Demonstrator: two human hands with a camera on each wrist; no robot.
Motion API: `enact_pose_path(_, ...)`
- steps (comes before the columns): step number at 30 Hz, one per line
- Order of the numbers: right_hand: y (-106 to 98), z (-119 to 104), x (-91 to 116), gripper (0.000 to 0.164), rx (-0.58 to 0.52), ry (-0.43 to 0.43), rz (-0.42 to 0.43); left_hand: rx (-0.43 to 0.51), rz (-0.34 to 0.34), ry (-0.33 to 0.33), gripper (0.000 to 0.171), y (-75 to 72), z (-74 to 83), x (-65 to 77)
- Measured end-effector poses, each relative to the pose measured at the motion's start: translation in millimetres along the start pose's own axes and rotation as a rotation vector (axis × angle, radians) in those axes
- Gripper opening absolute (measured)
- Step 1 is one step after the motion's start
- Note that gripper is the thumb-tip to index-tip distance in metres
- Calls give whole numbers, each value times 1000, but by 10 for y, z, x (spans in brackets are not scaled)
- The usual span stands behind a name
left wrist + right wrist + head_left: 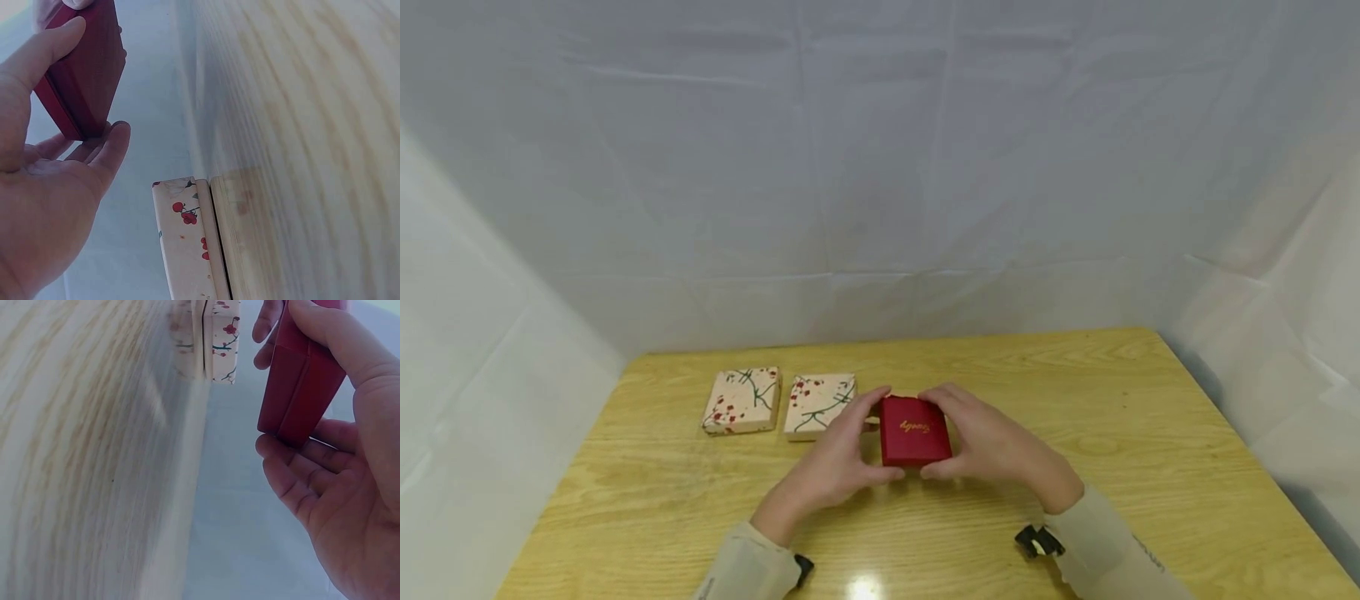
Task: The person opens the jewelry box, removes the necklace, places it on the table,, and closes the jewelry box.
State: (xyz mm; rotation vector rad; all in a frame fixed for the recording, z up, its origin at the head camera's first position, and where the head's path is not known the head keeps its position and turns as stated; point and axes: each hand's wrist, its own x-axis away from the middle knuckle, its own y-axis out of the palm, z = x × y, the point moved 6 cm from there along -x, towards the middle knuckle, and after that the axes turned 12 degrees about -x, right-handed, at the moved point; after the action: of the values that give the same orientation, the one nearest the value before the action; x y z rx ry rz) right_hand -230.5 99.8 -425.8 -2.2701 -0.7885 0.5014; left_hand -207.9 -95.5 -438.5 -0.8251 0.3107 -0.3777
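A shallow square box in deep red with gold script lettering on its top [914, 432] is held between the two hands, raised off the pale yellow wood-grain bench [1097, 417]. The left hand [833, 465] has its grip pinching the left part of the red box, thumb at the near edge and fingers at the far side. The right hand [992, 437] mirrors it, its grip pinching the right part, thumb again at the near edge and fingertips at the far edge. The wrist views show a seam running along the red box's side.

To the left lie two flat square cream boxes printed with red blossoms and dark green branches. The outer cream box [741, 402] sits near the bench's far left corner; the inner cream box [818, 404] rests just beside it, a narrow strip of wood between them, and the left hand partly hides its near right corner. Both forearms wear light beige sleeves [1108, 546], with a black piece [1039, 542] at each cuff. Behind the bench hangs a creased greyish-white sheet [880, 183]
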Motion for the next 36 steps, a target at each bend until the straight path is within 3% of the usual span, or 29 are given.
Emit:
enact_pose_path(23, 12, 33, 9, 95, 11, -16, 21, -14, -8, -25, 111, 7, -8, 12)
enact_pose_path(36, 13, 59, 11, 95, 6, 0, 21, -31, 4, 2, 111, 8, 18, 13)
